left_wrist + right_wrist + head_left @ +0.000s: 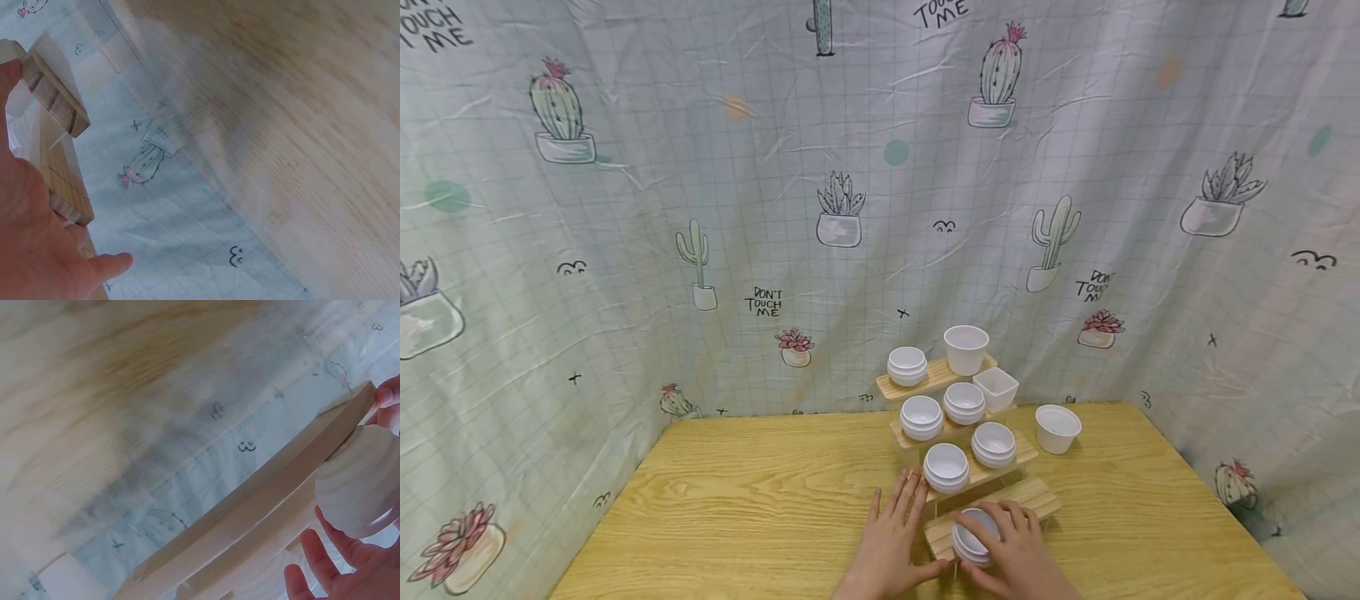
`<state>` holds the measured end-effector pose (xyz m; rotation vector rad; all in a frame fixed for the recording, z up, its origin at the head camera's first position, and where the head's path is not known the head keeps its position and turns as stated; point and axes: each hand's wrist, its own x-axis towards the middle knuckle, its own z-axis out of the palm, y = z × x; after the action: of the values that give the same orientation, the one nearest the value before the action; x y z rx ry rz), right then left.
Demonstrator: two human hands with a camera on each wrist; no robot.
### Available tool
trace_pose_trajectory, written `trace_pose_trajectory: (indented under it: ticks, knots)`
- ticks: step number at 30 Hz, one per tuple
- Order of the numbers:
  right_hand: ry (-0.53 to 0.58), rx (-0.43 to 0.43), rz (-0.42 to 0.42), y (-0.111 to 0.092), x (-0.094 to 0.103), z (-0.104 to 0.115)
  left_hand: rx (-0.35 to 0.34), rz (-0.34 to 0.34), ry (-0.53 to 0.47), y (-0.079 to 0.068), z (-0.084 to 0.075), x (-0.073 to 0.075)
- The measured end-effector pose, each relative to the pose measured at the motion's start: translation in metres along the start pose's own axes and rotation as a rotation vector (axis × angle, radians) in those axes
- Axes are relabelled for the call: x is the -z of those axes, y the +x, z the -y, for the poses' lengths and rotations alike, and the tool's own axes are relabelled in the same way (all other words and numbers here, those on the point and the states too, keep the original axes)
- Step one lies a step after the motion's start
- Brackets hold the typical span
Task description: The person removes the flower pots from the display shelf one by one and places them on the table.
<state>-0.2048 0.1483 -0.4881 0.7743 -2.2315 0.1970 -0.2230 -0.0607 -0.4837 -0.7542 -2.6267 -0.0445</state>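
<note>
Grip stuff first: by the right grip (pixel 1018 548), a round white pot (pixel 967 543) is held between thumb and curled fingers, while the left grip (pixel 891 533) is spread, its fingers laid out along the left ends of the stand's boards.

Going big to small, a cactus-print curtain (pixel 760 208) is hung behind and down both sides. On the wood-look tabletop (pixel 760 500), a four-step wooden stand (pixel 1036 492) is set right of the middle, its lowest step facing the front edge. It's probably being braced by the left grip so it can't slide, at a guess.

Then the cups. A tall white cup (pixel 966 354) is stood at the right end of the top step, and a loose cup (pixel 1055 439) is parked off the stand, towards the tabletop's back right corner. Its inside looks faintly tinted; whether anything's in there can't be told.

A square pot (pixel 997 393) is tucked at the right end of the second step down. Five matching round pots (pixel 921 419) are shared over the top three steps, mouths up, no contents made out.

The held one is at the left end of the lowest step, grasped round its sides, likely so it's not tipped. Whether its base is fully seated can't be told.
</note>
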Motion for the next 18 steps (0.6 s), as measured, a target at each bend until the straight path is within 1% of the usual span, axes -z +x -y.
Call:
trace_pose_trajectory:
  ticks: [10, 18]
  knots:
    - [0.007, -0.001, -0.029, -0.007, 0.007, -0.01, 0.004, -0.004, -0.004, -0.001, 0.0, 0.003]
    - [-0.013, -0.031, -0.033, -0.016, 0.011, -0.019, 0.016, 0.026, -0.029, 0.0, -0.001, 0.004]
